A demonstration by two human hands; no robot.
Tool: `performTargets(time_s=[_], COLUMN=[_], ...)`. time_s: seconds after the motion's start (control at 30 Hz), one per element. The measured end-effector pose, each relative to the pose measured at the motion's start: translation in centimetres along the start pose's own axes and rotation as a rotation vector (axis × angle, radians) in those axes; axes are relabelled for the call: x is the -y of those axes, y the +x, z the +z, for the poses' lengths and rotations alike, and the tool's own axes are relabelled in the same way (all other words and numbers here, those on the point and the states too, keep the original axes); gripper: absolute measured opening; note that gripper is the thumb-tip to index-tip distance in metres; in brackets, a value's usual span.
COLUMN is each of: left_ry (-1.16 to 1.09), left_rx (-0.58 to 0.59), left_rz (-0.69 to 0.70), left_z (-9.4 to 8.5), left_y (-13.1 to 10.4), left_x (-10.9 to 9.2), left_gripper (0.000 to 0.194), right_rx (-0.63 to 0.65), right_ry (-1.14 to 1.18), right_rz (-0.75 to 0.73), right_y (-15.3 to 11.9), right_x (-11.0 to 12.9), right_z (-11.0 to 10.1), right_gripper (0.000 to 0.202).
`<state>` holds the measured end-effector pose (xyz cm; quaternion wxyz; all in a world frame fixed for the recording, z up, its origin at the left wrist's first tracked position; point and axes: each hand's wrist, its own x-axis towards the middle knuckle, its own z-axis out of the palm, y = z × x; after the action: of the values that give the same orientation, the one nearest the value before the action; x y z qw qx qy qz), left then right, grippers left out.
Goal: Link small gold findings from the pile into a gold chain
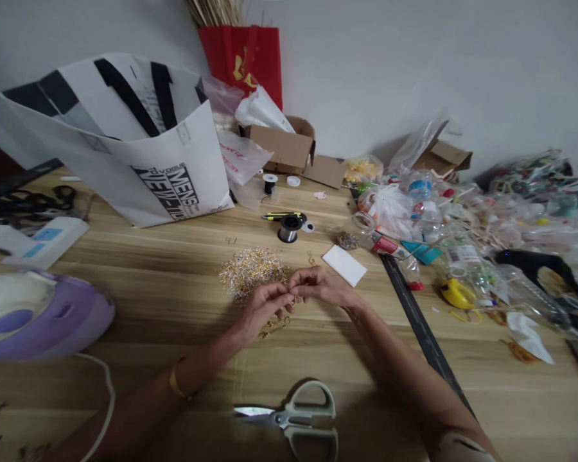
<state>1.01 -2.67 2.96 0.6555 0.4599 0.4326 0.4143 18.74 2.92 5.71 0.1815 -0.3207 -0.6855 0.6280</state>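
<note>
My left hand (pixel 264 307) and my right hand (pixel 322 286) meet at the middle of the table, fingertips pinched together. Between them shows a small gold-coloured piece (pixel 295 299), like a bit of chain or twisted wire; its exact kind is too small to tell. Just behind my left hand lies a pile of gold and silver tinsel-like strands (pixel 250 271). A short gold chain-like piece (pixel 274 327) rests on the wood below my left fingers. Beyond my right hand is another little gold piece (pixel 311 258). Scissors with pale handles (pixel 289 417) lie opened nearer to me.
Behind the pile stand a wire spool (pixel 289 228) and a yellow cutter (pixel 282 216). A white card (pixel 344 265) lies right of them. A large white bag (pixel 139 167) and a purple iron-like appliance (pixel 48 314) occupy the left. Plastic bottles and bags (pixel 428 212) crowd the right.
</note>
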Motion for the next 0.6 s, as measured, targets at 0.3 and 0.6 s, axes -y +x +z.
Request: performTargets(time_s=[0.3,0.6], left_ry=[0.226,0.33], left_rx=[0.035,0.027], left_rz=[0.129,0.196], left_z=[-0.2,0.3], left_y=[0.3,0.1], left_x=[0.8,0.8], left_gripper=[0.015,0.011], right_rx=[0.018,0.096], right_ry=[-0.184,-0.477], right_rz=[0.091,0.076], right_y=[-1.7,-2.4], right_x=[-0.2,-0.6], right_z=[-0.3,0.4], right_gripper=[0.031,0.024])
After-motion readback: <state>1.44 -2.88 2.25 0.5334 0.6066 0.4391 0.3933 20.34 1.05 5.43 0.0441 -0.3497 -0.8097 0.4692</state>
